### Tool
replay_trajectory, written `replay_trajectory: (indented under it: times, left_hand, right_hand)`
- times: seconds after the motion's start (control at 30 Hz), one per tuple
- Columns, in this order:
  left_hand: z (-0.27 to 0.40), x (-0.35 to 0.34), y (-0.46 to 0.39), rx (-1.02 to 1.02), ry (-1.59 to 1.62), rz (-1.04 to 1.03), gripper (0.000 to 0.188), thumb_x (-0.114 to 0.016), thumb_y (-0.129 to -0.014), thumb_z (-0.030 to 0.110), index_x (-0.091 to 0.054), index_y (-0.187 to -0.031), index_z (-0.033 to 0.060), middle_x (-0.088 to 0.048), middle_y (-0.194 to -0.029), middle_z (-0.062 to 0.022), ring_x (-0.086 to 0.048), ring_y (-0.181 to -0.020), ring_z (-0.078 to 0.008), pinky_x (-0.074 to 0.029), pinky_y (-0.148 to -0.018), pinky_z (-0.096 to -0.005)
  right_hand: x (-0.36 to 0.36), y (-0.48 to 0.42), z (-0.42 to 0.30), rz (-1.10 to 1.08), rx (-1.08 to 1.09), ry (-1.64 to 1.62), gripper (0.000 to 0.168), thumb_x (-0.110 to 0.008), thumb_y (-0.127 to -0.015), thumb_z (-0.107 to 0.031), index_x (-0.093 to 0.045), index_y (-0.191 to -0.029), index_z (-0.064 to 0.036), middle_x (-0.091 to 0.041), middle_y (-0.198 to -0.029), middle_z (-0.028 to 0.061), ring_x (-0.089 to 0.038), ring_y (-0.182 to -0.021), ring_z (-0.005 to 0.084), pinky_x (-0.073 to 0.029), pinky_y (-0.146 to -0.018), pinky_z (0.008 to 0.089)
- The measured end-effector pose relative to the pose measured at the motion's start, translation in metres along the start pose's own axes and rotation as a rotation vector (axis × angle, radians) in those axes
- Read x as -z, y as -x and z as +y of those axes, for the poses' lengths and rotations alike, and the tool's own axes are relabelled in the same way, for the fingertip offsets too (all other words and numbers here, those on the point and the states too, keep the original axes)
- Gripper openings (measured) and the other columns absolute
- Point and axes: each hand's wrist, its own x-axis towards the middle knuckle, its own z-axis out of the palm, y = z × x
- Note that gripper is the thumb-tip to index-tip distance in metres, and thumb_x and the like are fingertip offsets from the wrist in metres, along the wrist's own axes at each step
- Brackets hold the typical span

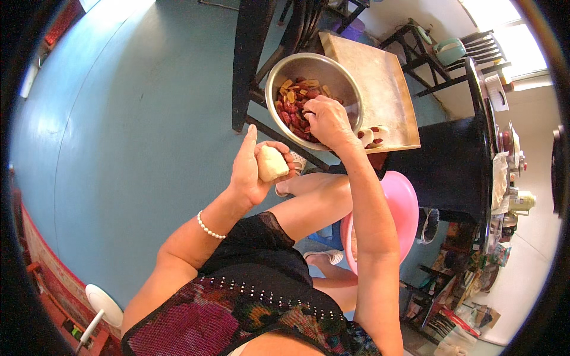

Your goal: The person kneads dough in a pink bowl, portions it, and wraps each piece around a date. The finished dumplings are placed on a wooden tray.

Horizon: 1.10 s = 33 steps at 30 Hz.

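Note:
A lump of pale dough (pixel 272 163) rests in the palm of my left hand (pixel 251 171), thumb up and fingers curled around it. My right hand (pixel 327 118) is inside a stainless steel bowl (pixel 349 84), its fingertips down among dark red jujubes (pixel 291 107) and yellowish pieces (pixel 311 82). Whether those fingers pinch a piece is hidden from me. Beside the bowl is a floured wooden board (pixel 378 80). Shaped dough pieces studded with jujubes (pixel 377 133) sit at its near edge, partly behind my right wrist.
A pink basin (pixel 403 196) stands beneath my right forearm. The dark chair (pixel 249 62) is beyond the bowl, and a black table (pixel 449 164) stands to the right with kitchen items along it. Farther back, a slatted chair (pixel 481 51) holds a green container (pixel 449 51). Blue floor (pixel 147 133) spreads out left.

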Motion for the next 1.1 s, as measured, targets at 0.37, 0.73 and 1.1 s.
replay_trajectory:
  times: [0.37, 0.73, 1.1]
  left_hand:
    - [-0.019, -0.014, -0.005, -0.096, -0.028, 0.040, 0.054, -0.032, -0.096, 0.050, -0.059, -0.092, 0.0042, -0.063, -0.079, -0.0078, -0.059, -0.072, -0.0161, -0.050, -0.067, -0.0287]
    - [-0.032, -0.007, -0.001, -0.050, -0.087, -0.097, 0.044, -0.035, -0.098, 0.040, -0.060, -0.084, 0.0066, -0.062, -0.074, -0.0038, -0.058, -0.064, -0.0126, -0.047, -0.059, -0.0260]
    - [-0.043, -0.001, -0.006, -0.029, 0.021, -0.171, 0.040, -0.033, -0.099, 0.038, -0.052, -0.108, 0.0038, -0.060, -0.104, -0.0098, -0.058, -0.098, -0.0209, -0.045, -0.091, -0.0355]
  right_hand:
    - [0.016, 0.073, -0.099, 0.168, -0.141, -0.528, 0.010, -0.065, -0.076, -0.004, -0.058, -0.082, -0.001, -0.058, -0.072, 0.0118, -0.060, -0.062, 0.0227, -0.047, -0.055, 0.0317]
    - [0.002, 0.098, -0.101, 0.469, -0.015, -0.347, 0.012, -0.067, -0.072, -0.008, -0.059, -0.081, -0.007, -0.058, -0.074, 0.0078, -0.058, -0.066, 0.0274, -0.046, -0.058, 0.0372]
    - [0.006, 0.113, -0.099, 0.400, 0.207, 0.086, 0.055, -0.052, -0.085, -0.047, -0.053, -0.113, 0.001, -0.056, -0.109, 0.0182, -0.054, -0.105, 0.0334, -0.035, -0.094, 0.0524]
